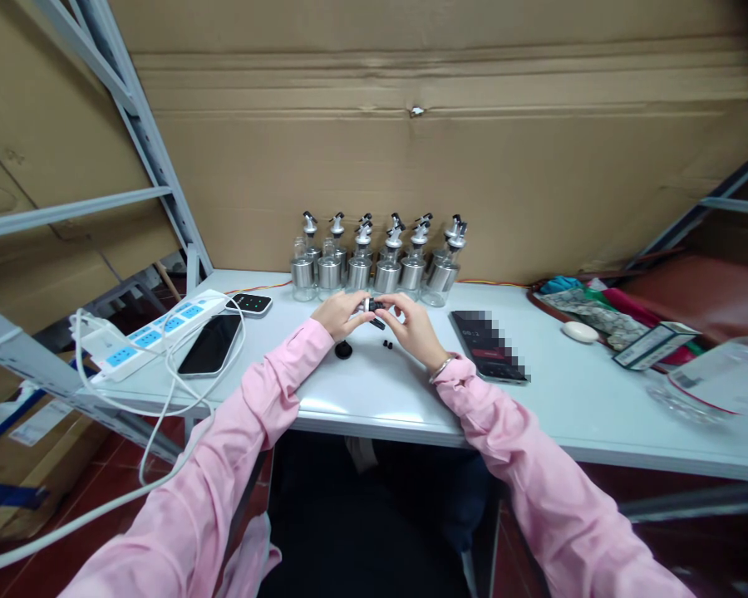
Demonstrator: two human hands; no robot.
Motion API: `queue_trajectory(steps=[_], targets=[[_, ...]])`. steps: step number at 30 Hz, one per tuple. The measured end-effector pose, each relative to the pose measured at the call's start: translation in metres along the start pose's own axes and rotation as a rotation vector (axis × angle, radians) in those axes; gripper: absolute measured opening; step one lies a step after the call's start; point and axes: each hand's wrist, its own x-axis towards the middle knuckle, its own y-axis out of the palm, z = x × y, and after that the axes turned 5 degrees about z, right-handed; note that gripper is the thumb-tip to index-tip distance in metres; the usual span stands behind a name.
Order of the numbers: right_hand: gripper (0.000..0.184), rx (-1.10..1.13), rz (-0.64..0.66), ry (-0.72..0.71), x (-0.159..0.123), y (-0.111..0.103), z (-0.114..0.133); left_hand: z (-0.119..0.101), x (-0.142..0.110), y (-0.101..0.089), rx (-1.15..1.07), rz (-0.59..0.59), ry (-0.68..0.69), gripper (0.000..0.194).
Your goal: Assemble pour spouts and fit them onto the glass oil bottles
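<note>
Over the table's middle, my left hand (342, 314) pinches a small silver-and-black bottle pourer (372, 306) by its pale end. My right hand (416, 329) grips the black end of the same piece between thumb and fingers. A dark narrow part juts out below it; fingers partly cover the rest. On the tabletop under my left hand lies a round black cap (343, 350). Several tiny black pieces (387, 344) lie between the hands. Just beyond stand several glass bottles with steel sleeves (388, 274). Most carry a silver-and-black pourer; two at the front left (303, 272) have bare necks.
A white power strip (162, 332) with loose cables, a phone (210, 345) and a small black device (251, 305) sit at left. Right of my hand lies another phone (487, 345). Farther right are a white oval object (579, 332), a small box (656, 345) and plastic bags (723, 378).
</note>
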Motion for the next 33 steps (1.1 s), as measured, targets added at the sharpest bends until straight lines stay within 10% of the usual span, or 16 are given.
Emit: queue_trajectory(steps=[19,33], targets=[[0.009,0.054,0.016,-0.194,-0.0011,0.0013,-0.0056,0.0046,-0.0038,0.0049,-0.189,-0.021,-0.024,0.046],[0.015,0.128,0.049,0.065,-0.0002,-0.0001,-0.0053,-0.0005,-0.0053,0.0054,0.024,-0.024,-0.02,0.037]])
